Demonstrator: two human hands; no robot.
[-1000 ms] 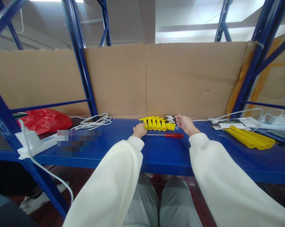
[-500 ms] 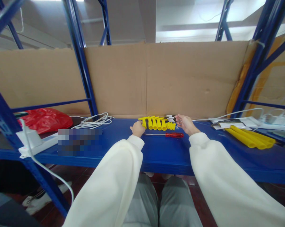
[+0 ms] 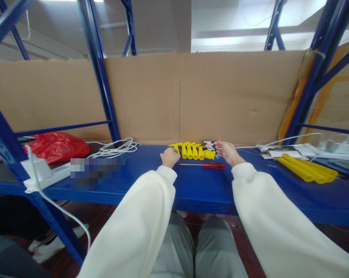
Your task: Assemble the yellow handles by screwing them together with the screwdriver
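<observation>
My left hand (image 3: 170,157) is closed over the lower part of the leftmost yellow T-shaped piece (image 3: 176,145), its fingers curled round the stem. To its right several like yellow T-shaped pieces (image 3: 189,151) lie in a row. Small yellow pieces (image 3: 209,155) lie at the end of that row. Behind those are small silver and black parts (image 3: 209,144), and the fingers of my right hand (image 3: 226,151) are pinched at their right side. What that pinch holds is too small to make out. A screwdriver (image 3: 213,165) with a red handle lies in front of the row.
Long yellow tubes (image 3: 303,170) lie at the right beside a white power strip (image 3: 343,152). At the left are coiled white cables (image 3: 116,148), a red plastic bag (image 3: 57,146) and another power strip (image 3: 55,177). A cardboard sheet (image 3: 214,96) stands behind the blue shelf (image 3: 203,193).
My left hand has shifted slightly right and its fingers have closed over the stem of the leftmost yellow T-shaped piece. My right hand has stayed almost still.
</observation>
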